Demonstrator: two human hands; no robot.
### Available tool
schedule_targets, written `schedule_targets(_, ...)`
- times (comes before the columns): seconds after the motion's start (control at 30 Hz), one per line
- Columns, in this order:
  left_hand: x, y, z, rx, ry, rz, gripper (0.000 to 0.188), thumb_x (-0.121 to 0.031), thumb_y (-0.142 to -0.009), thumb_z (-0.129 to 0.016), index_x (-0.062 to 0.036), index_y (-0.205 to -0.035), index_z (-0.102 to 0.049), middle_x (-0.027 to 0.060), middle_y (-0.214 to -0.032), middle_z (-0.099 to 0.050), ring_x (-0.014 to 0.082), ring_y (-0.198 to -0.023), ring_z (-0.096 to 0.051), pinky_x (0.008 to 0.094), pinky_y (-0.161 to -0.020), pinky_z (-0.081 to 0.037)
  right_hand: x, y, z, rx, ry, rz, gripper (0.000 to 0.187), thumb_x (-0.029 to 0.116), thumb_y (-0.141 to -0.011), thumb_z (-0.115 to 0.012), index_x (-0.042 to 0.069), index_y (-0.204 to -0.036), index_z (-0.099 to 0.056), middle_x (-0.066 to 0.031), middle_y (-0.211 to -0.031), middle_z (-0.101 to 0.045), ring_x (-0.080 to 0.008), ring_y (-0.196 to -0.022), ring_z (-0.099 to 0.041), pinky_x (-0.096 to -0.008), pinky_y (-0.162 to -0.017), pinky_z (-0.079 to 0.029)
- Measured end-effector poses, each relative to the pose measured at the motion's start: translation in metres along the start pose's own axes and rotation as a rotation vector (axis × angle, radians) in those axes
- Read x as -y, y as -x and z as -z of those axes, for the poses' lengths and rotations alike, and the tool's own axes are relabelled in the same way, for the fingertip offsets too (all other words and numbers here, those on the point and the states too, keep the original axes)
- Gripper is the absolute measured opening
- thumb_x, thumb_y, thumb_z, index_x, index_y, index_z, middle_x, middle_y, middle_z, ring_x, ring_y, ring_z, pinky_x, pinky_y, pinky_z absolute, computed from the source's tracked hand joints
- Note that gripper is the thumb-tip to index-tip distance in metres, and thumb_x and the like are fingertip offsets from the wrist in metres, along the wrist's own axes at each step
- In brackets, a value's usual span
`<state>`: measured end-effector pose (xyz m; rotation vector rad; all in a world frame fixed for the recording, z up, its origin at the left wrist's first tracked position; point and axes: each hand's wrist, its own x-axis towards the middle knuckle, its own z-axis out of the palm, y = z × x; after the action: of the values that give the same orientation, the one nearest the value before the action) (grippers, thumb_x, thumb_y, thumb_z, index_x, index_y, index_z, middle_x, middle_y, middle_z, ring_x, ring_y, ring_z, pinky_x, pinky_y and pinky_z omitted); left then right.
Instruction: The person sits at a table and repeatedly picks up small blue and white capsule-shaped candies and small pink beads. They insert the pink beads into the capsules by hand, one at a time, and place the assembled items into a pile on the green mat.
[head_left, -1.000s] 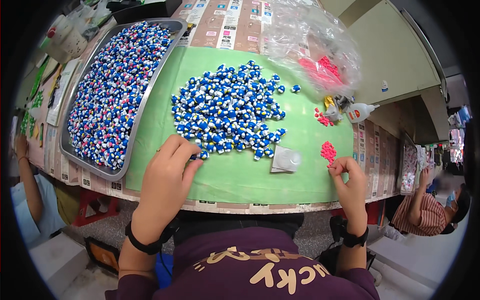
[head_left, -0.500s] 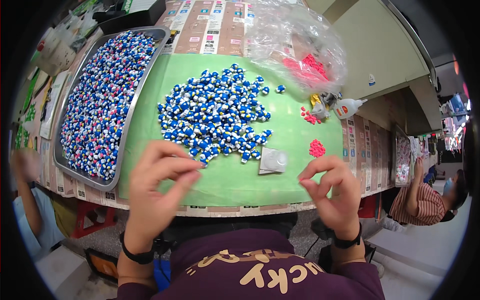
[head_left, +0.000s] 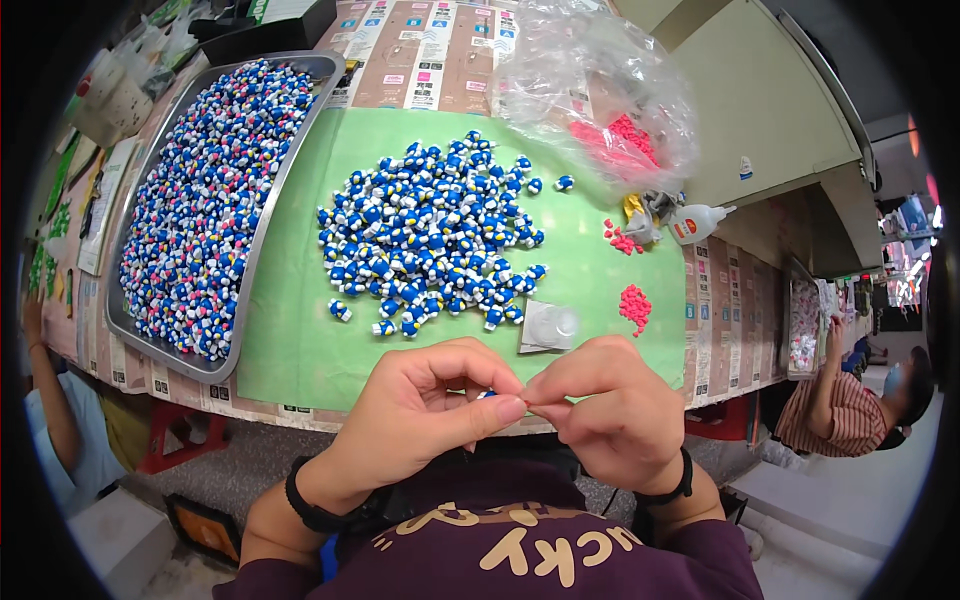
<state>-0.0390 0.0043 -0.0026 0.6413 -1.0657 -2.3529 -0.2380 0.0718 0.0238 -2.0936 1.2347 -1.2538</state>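
Observation:
Over the near edge of the green mat (head_left: 290, 350), my two hands meet fingertip to fingertip. My left hand (head_left: 425, 400) is closed in a pinch on a tiny blue-and-white figure (head_left: 487, 394), mostly covered by the fingers. Its thumb lies along the near side. My right hand (head_left: 615, 410) is pinched too, its fingertips against those of the left; whatever they hold is hidden. Beyond the hands spreads a pile of blue-and-white figures (head_left: 430, 230) with yellow bits. A small pile of pink pieces (head_left: 635, 308) lies past my right hand.
A metal tray (head_left: 236, 345) full of small figures stands on the left. A clear round dish (head_left: 550, 326) sits on a white square. Farther right are more pink pieces (head_left: 622, 238), a white squeeze bottle (head_left: 697, 222) and a clear plastic bag (head_left: 600, 70). Other people sit at both sides.
Both hands have come together at the mat's near edge, the left from the pile and the right from beside the pink pieces. A blue-and-white figure now shows in the left fingers.

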Motion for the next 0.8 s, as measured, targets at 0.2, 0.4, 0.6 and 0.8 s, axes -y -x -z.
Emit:
schedule_targets(0.2,0.001,-0.001,-0.001,0.005,0.048,0.065,0.015,-0.002,-0.090,-0.070,0.0029,-0.103,-0.065,0.0027,-0.097,-0.062,0.0039,-0.077,-0.058,0.0167,-0.061,-0.047,0.002,0.007,-0.004,-0.026,-0.047,-0.029,0.027,-0.012,-0.073,-0.072,0.006,-0.084,-0.056,-0.0111,-0.097,-0.067,-0.0245,-0.084,-0.067,-0.0345,-0.072,-0.050)
schedule_targets(0.4,0.000,0.000,-0.008,-0.031,-0.179,-0.061,0.009,-0.002,-0.089,-0.070,-0.0003,-0.097,-0.066,0.0025,-0.100,-0.062,0.0047,-0.078,-0.056,0.0199,-0.065,-0.047,0.011,0.008,0.001,0.031,-0.023,-0.131,0.026,-0.012,-0.077,-0.071,0.006,-0.084,-0.054,-0.0124,-0.098,-0.067,-0.0250,-0.085,-0.067,-0.0321,-0.071,-0.053)
schedule_targets(0.6,-0.001,0.003,-0.005,-0.072,-0.712,-0.280,0.011,0.003,-0.083,-0.072,-0.0003,-0.093,-0.067,0.0069,-0.100,-0.061,0.0109,-0.085,-0.061,0.0216,-0.065,-0.051,0.016,0.000,0.002,0.101,-0.068,-0.289,0.022,-0.013,-0.077,-0.069,0.004,-0.083,-0.055,-0.0124,-0.095,-0.066,-0.0231,-0.084,-0.066,-0.0305,-0.072,-0.053)
schedule_targets(0.8,0.003,0.005,0.000,-0.069,-0.533,-0.241,0.009,0.004,-0.084,-0.071,0.0013,-0.091,-0.067,0.0080,-0.099,-0.062,0.0110,-0.080,-0.062,0.0219,-0.064,-0.052,0.012,-0.002,-0.003,0.091,-0.151,-0.244,0.023,-0.013,-0.071,-0.065,0.003,-0.084,-0.055,-0.0102,-0.093,-0.063,-0.0259,-0.081,-0.062,-0.0335,-0.068,-0.050)
